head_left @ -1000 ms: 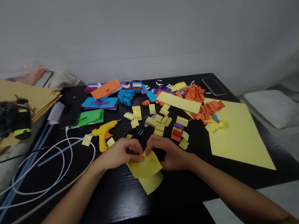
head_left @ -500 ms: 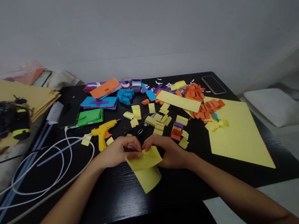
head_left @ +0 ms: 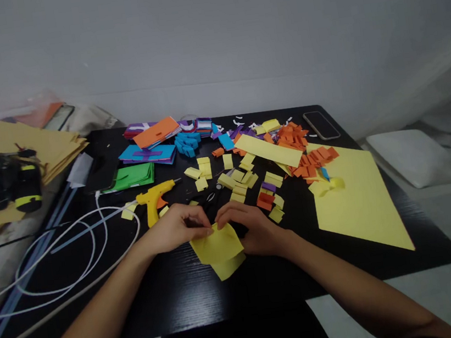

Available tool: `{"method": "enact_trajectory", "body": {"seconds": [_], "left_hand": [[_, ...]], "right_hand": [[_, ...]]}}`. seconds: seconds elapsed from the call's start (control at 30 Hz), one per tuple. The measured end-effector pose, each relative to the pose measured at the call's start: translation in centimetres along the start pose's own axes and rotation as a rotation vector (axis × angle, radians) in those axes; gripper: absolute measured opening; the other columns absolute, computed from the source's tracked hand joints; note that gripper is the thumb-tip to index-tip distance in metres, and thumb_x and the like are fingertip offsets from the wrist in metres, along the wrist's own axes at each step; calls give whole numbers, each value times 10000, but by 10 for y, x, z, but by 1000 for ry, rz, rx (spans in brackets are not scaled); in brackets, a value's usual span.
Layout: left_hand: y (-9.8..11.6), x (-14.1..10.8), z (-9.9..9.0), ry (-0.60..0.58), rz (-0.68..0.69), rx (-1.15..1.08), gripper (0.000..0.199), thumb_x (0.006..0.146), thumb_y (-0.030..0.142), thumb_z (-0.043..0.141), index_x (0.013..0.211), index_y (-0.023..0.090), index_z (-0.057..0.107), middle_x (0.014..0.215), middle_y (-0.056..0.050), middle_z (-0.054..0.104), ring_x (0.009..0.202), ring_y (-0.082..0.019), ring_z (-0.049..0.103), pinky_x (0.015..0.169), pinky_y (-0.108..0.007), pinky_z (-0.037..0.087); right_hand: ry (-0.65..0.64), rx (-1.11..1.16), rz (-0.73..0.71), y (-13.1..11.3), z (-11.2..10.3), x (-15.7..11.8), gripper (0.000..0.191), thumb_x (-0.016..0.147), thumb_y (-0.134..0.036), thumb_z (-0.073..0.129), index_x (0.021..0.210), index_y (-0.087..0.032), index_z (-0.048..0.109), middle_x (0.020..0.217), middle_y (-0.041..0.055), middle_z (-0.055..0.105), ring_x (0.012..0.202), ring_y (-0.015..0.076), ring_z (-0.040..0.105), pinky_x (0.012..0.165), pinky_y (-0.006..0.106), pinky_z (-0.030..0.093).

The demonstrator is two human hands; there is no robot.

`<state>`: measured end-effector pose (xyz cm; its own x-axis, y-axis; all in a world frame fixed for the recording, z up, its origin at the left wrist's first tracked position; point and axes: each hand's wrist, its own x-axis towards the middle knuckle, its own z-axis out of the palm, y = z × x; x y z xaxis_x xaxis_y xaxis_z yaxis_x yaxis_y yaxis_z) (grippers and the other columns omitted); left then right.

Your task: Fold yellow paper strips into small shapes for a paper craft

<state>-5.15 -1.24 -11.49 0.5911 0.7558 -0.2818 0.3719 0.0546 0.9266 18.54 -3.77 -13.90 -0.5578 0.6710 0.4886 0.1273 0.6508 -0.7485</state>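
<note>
A folded piece of yellow paper (head_left: 218,246) is held over the front of the black table, its two layers overlapping with the lower one sticking out below. My left hand (head_left: 181,227) pinches its upper left edge between thumb and fingers. On the upper right, my right hand (head_left: 253,227) grips the same paper, its fingertips close to those of the left. Just beyond the hands lie scissors (head_left: 211,197), partly hidden, and many small folded yellow paper pieces (head_left: 238,183). Left of them rests a yellow glue gun (head_left: 155,199).
Yellow sheet (head_left: 359,207) and orange paper pieces (head_left: 296,136) lie right, near a phone (head_left: 322,125). Blue folded paper (head_left: 149,154), green folded paper (head_left: 135,175) and an orange packet (head_left: 157,132) sit behind. White cable (head_left: 93,236) loops across the left side.
The upper layer of the yellow paper has come down over more of the lower layer, so less of the lower one shows. Both hands stay in nearly the same place.
</note>
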Motion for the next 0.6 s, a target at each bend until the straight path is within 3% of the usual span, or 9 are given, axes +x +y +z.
{"method": "enact_trajectory", "body": {"seconds": [0.6], "left_hand": [[3,3,5,24,3,-169,209,806,327,784,846,162,661,723,16,660,665,-119,605,597,-209,443]], "right_hand": [[6,2,59,-3,-3,2,236,812,-116,733,1000,-222,638,1088,99,687,1021,220,691,868,349,573]]}}
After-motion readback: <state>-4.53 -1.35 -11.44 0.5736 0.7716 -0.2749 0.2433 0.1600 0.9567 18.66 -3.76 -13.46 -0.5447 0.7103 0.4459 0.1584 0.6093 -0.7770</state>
